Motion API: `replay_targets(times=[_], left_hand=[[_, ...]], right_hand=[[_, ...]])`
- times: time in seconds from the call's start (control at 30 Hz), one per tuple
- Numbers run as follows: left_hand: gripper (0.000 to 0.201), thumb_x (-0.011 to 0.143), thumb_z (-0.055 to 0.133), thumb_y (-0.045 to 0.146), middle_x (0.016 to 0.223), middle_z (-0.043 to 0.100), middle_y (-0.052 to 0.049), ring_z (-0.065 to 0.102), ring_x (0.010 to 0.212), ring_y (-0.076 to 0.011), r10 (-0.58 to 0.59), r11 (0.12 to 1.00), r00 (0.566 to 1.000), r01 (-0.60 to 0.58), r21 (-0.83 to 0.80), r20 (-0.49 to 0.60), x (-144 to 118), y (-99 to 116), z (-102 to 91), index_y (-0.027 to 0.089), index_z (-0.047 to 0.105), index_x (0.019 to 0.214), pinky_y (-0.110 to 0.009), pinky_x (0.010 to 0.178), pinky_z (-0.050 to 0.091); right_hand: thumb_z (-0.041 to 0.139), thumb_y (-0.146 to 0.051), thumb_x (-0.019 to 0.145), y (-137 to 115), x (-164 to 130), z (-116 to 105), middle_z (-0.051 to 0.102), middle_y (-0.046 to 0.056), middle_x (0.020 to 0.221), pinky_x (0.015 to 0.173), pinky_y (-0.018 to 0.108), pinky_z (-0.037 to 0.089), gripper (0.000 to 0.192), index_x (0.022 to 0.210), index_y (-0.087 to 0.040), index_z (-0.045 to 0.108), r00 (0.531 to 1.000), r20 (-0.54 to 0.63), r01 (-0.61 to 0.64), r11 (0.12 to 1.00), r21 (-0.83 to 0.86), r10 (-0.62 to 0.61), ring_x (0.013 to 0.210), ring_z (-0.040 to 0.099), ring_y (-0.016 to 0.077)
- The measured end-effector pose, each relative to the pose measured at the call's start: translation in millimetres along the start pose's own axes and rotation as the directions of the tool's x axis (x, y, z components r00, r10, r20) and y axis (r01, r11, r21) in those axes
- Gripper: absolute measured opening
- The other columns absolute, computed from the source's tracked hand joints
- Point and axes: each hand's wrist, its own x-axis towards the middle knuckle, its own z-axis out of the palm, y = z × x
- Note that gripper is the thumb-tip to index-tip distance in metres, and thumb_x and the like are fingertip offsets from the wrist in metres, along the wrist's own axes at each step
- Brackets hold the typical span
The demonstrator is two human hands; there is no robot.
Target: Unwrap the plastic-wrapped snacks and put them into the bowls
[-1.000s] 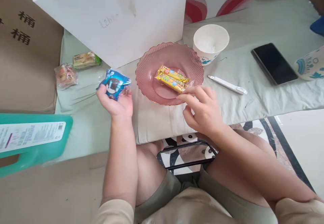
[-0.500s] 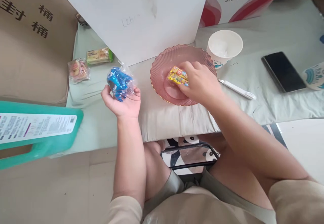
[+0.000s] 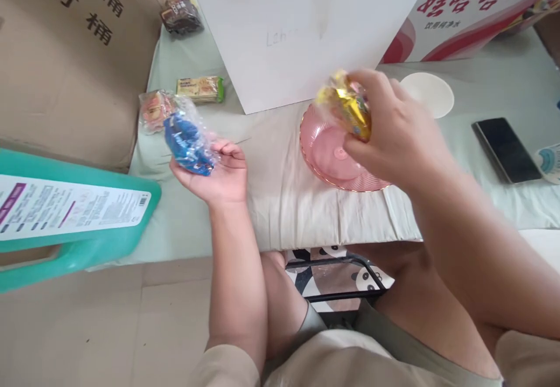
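Observation:
My left hand (image 3: 223,171) lies palm up over the cloth-covered table and holds a blue snack packet (image 3: 187,142) in clear wrap. My right hand (image 3: 394,130) is raised above the pink ribbed glass plate (image 3: 332,157) and grips the yellow snack packets (image 3: 347,104). Nothing lies on the part of the plate that shows. A white paper cup (image 3: 429,92) stands just behind my right hand.
A big white box (image 3: 301,25) stands behind the plate, a red-and-white carton (image 3: 472,14) to its right. Snack packets (image 3: 199,88) (image 3: 153,107) (image 3: 179,11) lie at the left by a brown carton (image 3: 65,66). A teal jug (image 3: 74,218) lies left; a black phone (image 3: 505,148) lies right.
My right hand closed on the yellow packets in the plate and lifted them up off it. My left hand turned the blue packet and shifted slightly. The camera view swung left.

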Motion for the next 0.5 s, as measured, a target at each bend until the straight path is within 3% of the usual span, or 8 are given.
replay_targets(times=[0.03, 0.1, 0.13, 0.2, 0.27, 0.37, 0.43, 0.5], left_hand=[[0.042, 0.083, 0.065, 0.063, 0.082, 0.063, 0.002, 0.055, 0.068, -0.0084, 0.053, 0.999, 0.998, -0.053, -0.006, 0.039, -1, 2, -2.7, 0.023, 0.062, 0.095, -0.018, 0.068, 0.050], [0.038, 0.082, 0.074, 0.054, 0.085, 0.067, 0.004, 0.055, 0.070, -0.0074, 0.132, 0.991, 0.986, -0.131, -0.015, 0.098, -4, 6, -6.6, 0.023, 0.063, 0.101, -0.017, 0.071, 0.050], [0.035, 0.083, 0.077, 0.047, 0.087, 0.068, 0.005, 0.055, 0.071, -0.0064, 0.139, 0.990, 0.983, -0.137, -0.027, 0.118, -6, 8, -8.1, 0.023, 0.063, 0.104, -0.016, 0.073, 0.049], [0.034, 0.087, 0.077, 0.040, 0.087, 0.070, 0.007, 0.054, 0.068, -0.0041, 0.155, 0.985, 0.977, -0.140, -0.105, 0.147, -9, 12, -10.6, 0.022, 0.061, 0.111, -0.014, 0.071, 0.046], [0.034, 0.093, 0.072, 0.043, 0.085, 0.070, 0.008, 0.052, 0.064, -0.0040, 0.157, 0.978, 0.977, -0.133, -0.161, 0.143, -10, 16, -12.6, 0.022, 0.058, 0.116, -0.016, 0.066, 0.043], [0.033, 0.100, 0.059, 0.053, 0.076, 0.064, 0.006, 0.047, 0.057, -0.0084, 0.097, 0.992, 0.990, -0.088, -0.086, 0.107, -7, 17, -14.4, 0.024, 0.059, 0.115, -0.026, 0.059, 0.038], [0.028, 0.104, 0.050, 0.052, 0.068, 0.055, 0.005, 0.042, 0.053, -0.0112, -0.024, 0.999, 0.996, 0.020, 0.047, 0.086, -3, 13, -14.7, 0.026, 0.060, 0.110, -0.030, 0.057, 0.033], [0.026, 0.105, 0.048, 0.050, 0.062, 0.047, 0.004, 0.042, 0.051, -0.0131, -0.118, 0.974, 0.992, 0.106, 0.203, 0.049, 0, 5, -14.1, 0.027, 0.061, 0.102, -0.030, 0.055, 0.032]], right_hand=[[0.064, -0.021, 0.087, -19, 5, 2, 0.065, 0.010, 0.119, 0.073, 0.040, 0.055, 0.060, 0.145, -0.031, 0.049, 0.999, -0.005, 0.036, 0.999, 0.032, -0.036, 0.089, 0.068, 0.0264], [0.063, -0.014, 0.087, -62, 20, 16, 0.066, 0.009, 0.113, 0.074, 0.040, 0.057, 0.061, 0.144, -0.029, 0.050, 0.992, 0.125, 0.029, 0.999, 0.017, -0.031, 0.086, 0.069, 0.0260], [0.061, -0.011, 0.087, -82, 30, 27, 0.067, 0.010, 0.113, 0.076, 0.041, 0.058, 0.060, 0.144, -0.027, 0.051, 0.973, 0.232, -0.005, 1.000, -0.019, 0.010, 0.086, 0.071, 0.0265], [0.059, -0.002, 0.087, -113, 50, 50, 0.065, 0.014, 0.124, 0.083, 0.043, 0.059, 0.067, 0.149, -0.023, 0.047, 0.889, 0.448, -0.062, 0.994, -0.093, 0.097, 0.097, 0.072, 0.0290], [0.056, 0.000, 0.089, -127, 62, 64, 0.063, 0.017, 0.131, 0.095, 0.044, 0.057, 0.069, 0.154, -0.018, 0.041, 0.858, 0.507, -0.044, 0.995, -0.091, 0.085, 0.116, 0.069, 0.0320], [0.056, -0.013, 0.096, -119, 49, 54, 0.063, 0.016, 0.135, 0.102, 0.045, 0.055, 0.053, 0.148, -0.014, 0.047, 0.914, 0.404, 0.039, 0.999, 0.009, -0.040, 0.124, 0.064, 0.0328], [0.055, -0.013, 0.096, -100, 23, 29, 0.065, 0.013, 0.135, 0.099, 0.043, 0.057, 0.040, 0.136, -0.016, 0.056, 0.942, 0.303, 0.113, 0.987, 0.113, -0.142, 0.120, 0.065, 0.0289], [0.060, -0.018, 0.094, -78, -9, 2, 0.069, 0.009, 0.131, 0.098, 0.044, 0.059, 0.042, 0.136, -0.020, 0.056, 0.951, 0.190, 0.187, 0.943, 0.274, -0.244, 0.117, 0.067, 0.0269]])
